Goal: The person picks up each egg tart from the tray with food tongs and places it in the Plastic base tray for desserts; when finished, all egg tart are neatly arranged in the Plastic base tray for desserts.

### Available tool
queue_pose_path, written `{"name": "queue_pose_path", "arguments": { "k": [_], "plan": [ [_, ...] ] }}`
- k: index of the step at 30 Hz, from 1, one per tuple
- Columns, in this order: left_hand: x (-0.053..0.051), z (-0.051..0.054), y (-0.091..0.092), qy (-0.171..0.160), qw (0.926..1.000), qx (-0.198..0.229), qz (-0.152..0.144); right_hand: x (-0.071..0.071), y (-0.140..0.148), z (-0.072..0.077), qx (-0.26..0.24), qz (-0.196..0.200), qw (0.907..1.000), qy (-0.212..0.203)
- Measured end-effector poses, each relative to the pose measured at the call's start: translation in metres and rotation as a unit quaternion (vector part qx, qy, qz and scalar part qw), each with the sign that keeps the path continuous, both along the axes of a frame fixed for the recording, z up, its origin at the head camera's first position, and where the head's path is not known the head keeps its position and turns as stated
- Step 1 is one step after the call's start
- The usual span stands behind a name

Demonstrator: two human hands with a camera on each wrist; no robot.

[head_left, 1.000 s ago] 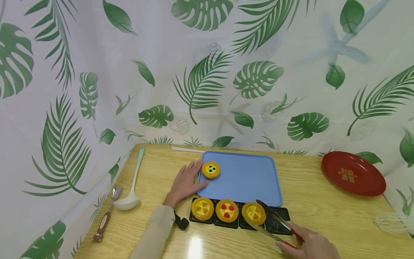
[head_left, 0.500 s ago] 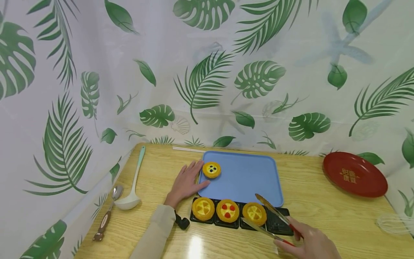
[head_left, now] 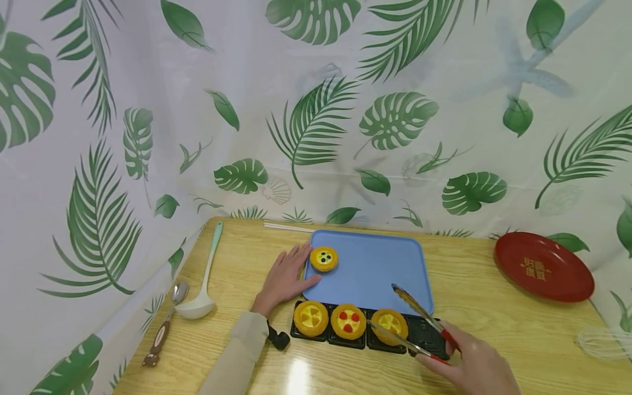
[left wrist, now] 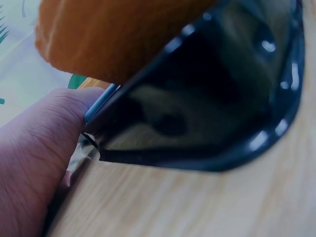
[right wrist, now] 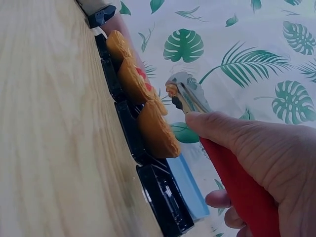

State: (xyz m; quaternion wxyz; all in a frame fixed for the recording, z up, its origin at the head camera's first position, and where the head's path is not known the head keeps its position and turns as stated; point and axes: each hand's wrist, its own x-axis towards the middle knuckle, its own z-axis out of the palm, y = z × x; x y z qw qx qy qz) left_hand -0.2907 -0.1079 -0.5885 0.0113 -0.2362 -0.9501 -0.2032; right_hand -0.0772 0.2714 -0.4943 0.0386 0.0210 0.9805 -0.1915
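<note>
My left hand rests with straight fingers at the left edge of the blue tray. Beside it, on the tray, sits an egg tart with dark berries. In front of the tray is a row of black plastic compartments. Three hold tarts: a yellow-fruit tart, a red-berry tart and another yellow-fruit tart; the rightmost compartment is bare. My right hand holds red-handled metal tongs, their tips spread apart above the third tart, with nothing gripped between them.
A white ladle and a brown-handled spoon lie at the left. A red oval plate stands at the right, with a whisk nearer. Chopsticks lie behind the tray.
The tongs have spread a little wider and shifted away from me, one tip rising over the tray's near edge. My left hand and the tarts have stayed put.
</note>
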Motion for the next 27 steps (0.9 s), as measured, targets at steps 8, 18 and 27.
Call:
{"name": "queue_pose_path", "arguments": {
  "k": [8,18,27],
  "plan": [
    [0.0,0.0,-0.001,0.008,0.9999,0.009,-0.003,-0.015,-0.007,0.008,0.0,0.0,0.9995,0.031],
    [-0.001,-0.003,-0.001,0.008,0.9999,0.01,-0.005,-0.053,-0.014,0.017,0.021,0.058,0.9947,0.083],
    [-0.003,-0.002,-0.002,0.008,1.0,0.002,-0.006,-0.093,-0.03,0.022,0.024,0.121,0.9876,0.097]
  ]
}}
